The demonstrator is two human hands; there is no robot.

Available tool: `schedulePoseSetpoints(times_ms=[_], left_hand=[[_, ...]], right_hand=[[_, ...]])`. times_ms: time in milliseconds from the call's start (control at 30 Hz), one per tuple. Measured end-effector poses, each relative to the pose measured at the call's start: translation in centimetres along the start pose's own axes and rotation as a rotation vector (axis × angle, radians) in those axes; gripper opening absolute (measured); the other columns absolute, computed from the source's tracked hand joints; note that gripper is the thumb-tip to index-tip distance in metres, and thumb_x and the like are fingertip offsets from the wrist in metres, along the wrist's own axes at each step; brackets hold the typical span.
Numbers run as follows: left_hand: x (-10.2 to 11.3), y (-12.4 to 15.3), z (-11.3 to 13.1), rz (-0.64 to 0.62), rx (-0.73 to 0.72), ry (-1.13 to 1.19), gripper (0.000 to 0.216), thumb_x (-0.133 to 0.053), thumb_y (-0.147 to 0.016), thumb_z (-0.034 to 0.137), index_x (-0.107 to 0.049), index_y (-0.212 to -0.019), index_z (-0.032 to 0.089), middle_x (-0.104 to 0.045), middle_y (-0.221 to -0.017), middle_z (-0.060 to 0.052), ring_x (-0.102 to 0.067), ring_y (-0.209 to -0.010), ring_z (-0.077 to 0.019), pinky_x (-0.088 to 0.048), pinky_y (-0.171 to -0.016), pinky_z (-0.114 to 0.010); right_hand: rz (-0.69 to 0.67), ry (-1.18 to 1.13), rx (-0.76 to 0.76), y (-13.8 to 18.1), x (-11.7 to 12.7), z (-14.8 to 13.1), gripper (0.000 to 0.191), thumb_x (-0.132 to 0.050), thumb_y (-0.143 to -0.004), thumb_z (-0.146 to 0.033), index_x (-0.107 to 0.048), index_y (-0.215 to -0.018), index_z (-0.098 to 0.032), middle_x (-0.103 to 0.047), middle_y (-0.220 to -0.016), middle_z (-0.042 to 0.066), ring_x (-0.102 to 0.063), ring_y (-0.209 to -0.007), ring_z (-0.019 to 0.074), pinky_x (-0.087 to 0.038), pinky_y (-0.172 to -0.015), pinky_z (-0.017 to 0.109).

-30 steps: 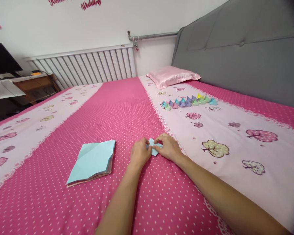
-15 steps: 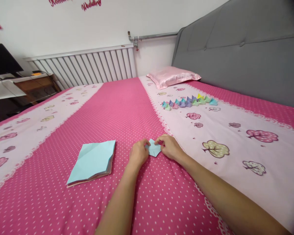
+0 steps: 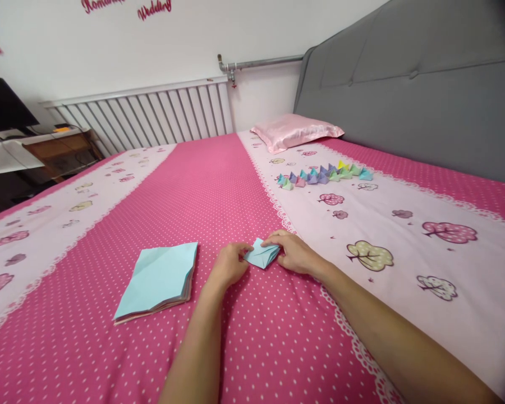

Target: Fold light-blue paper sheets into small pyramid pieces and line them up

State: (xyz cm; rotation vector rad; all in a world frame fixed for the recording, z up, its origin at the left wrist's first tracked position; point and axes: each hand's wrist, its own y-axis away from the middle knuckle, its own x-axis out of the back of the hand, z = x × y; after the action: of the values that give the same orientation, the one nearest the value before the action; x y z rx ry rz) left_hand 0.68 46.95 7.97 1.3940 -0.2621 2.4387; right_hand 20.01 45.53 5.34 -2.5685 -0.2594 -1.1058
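A small light-blue folded paper (image 3: 261,255) lies on the pink dotted bedspread, between my two hands. My left hand (image 3: 231,264) pinches its left corner with thumb and fingertips. At the opposite side, my right hand (image 3: 292,251) grips the right edge, where several paper layers show slightly apart. Left of my hands rests a stack of square paper (image 3: 160,278), with a light-blue sheet on top and other colours at its edges. Farther off to the right, several small folded paper pieces (image 3: 322,177) in blue, purple, green, pink and yellow stand in rows.
A shiny pink pillow (image 3: 294,132) lies at the bed's far end, beside the grey headboard (image 3: 412,101). Along the wall runs a white radiator (image 3: 147,118) with a pipe (image 3: 269,63). A dark monitor (image 3: 4,106) stands on a desk at far left.
The folded paper has gone from lying flat with a pointed lower end to a squarer shape with layers lifted on its right. My left hand has shifted slightly left.
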Motion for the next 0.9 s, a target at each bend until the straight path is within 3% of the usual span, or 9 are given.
schedulePoseSetpoints(times_ms=[233, 333, 433, 533, 633, 833, 900], left_hand=[[0.2, 0.1, 0.1, 0.036, -0.095, -0.031, 0.045, -0.047, -0.058, 0.002, -0.069, -0.094, 0.016, -0.064, -0.081, -0.006, -0.056, -0.074, -0.0178, -0.043, -0.069, -0.027], [0.2, 0.1, 0.3, 0.101, -0.130, 0.099, 0.042, -0.054, -0.058, 0.004, -0.067, -0.095, 0.017, -0.065, -0.092, -0.006, -0.057, -0.086, -0.0190, -0.043, -0.079, -0.028], [0.1, 0.0, 0.7, 0.117, -0.045, 0.378, 0.034, -0.062, -0.061, 0.012, -0.066, -0.095, 0.015, -0.067, -0.090, -0.007, -0.059, -0.081, -0.0185, -0.045, -0.075, -0.028], [-0.1, 0.0, 1.2, 0.100, 0.060, 0.687, 0.024, -0.064, -0.064, 0.019, -0.067, -0.086, 0.010, -0.068, -0.079, -0.008, -0.059, -0.066, -0.0150, -0.046, -0.064, -0.025], [-0.2, 0.1, 1.6, 0.133, 0.153, 0.914, 0.021, -0.068, -0.062, 0.022, -0.066, -0.077, 0.008, -0.067, -0.069, -0.008, -0.057, -0.058, -0.0118, -0.044, -0.056, -0.022], [0.0, 0.3, 1.8, 0.140, 0.304, 1.167, 0.027, -0.074, -0.057, 0.018, -0.065, -0.080, 0.008, -0.068, -0.071, -0.007, -0.056, -0.054, -0.0089, -0.042, -0.049, -0.018], [0.0, 0.3, 1.9, 0.089, 0.336, 1.190, 0.026, -0.073, -0.060, 0.018, -0.065, -0.083, 0.009, -0.068, -0.072, -0.007, -0.058, -0.055, -0.0090, -0.042, -0.049, -0.017]], right_hand=[[0.106, -0.003, 0.039, -0.2, 0.0, -0.6, 0.030, -0.053, -0.074, -0.009, -0.069, -0.094, -0.024, -0.060, -0.104, 0.004, -0.057, -0.094, 0.0170, -0.043, -0.084, 0.031], [0.206, -0.089, 0.044, -0.5, 0.1, -1.0, 0.023, -0.051, -0.079, -0.013, -0.070, -0.089, -0.023, -0.063, -0.101, 0.004, -0.057, -0.093, 0.0164, -0.042, -0.085, 0.031], [0.245, -0.286, -0.023, -0.7, 0.2, -1.3, 0.017, -0.053, -0.079, -0.020, -0.069, -0.086, -0.018, -0.066, -0.090, 0.004, -0.059, -0.084, 0.0165, -0.044, -0.080, 0.031], [0.176, -0.573, -0.148, -0.7, 0.1, -1.9, 0.017, -0.054, -0.078, -0.026, -0.066, -0.081, -0.014, -0.065, -0.071, 0.001, -0.058, -0.067, 0.0142, -0.044, -0.065, 0.027], [0.117, -0.795, -0.229, -0.5, -0.1, -2.5, 0.019, -0.058, -0.074, -0.029, -0.064, -0.081, -0.013, -0.064, -0.065, -0.001, -0.055, -0.059, 0.0112, -0.040, -0.055, 0.022], [0.120, -0.937, -0.328, -0.5, -0.3, -2.7, 0.024, -0.064, -0.068, -0.028, -0.060, -0.088, -0.014, -0.064, -0.063, 0.000, -0.057, -0.055, 0.0096, -0.037, -0.049, 0.019], [0.135, -0.945, -0.334, -0.5, -0.3, -2.7, 0.027, -0.065, -0.067, -0.027, -0.058, -0.090, -0.014, -0.064, -0.064, 0.000, -0.057, -0.055, 0.0093, -0.038, -0.049, 0.018]])
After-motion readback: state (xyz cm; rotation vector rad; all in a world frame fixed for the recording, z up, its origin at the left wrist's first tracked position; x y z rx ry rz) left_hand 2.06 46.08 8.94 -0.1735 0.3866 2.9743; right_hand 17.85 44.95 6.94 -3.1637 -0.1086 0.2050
